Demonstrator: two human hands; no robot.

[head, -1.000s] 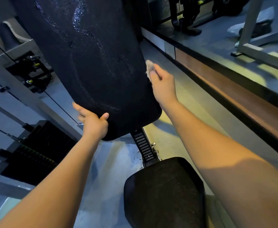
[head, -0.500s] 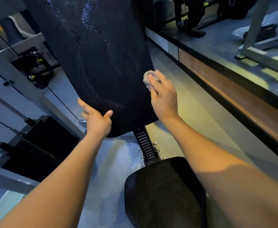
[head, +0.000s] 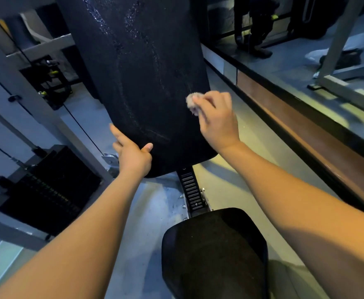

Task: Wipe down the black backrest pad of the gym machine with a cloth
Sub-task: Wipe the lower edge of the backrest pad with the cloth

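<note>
1. Lower on the pad (head: 146, 83) than a second ago, the wiping has come in from its right edge onto the lower-right face. Wet streaks glisten higher up, so I judge the job mid-course, with the bottom stretch in hand.
2. Left hand (head: 131, 152) grips the pad's lower-left edge, thumb on the front and fingers reaching behind, steadying it.
3. Right hand (head: 217, 124), at the pad's lower right, holds the cloth bunched under curled fingers; it is a little blurred.
4. Cloth (head: 192, 102), a small pale wad, looks pressed against the pad's face just inside its right edge. Next it likely needs a firm sweep across the bottom, toward the left hand.
</note>
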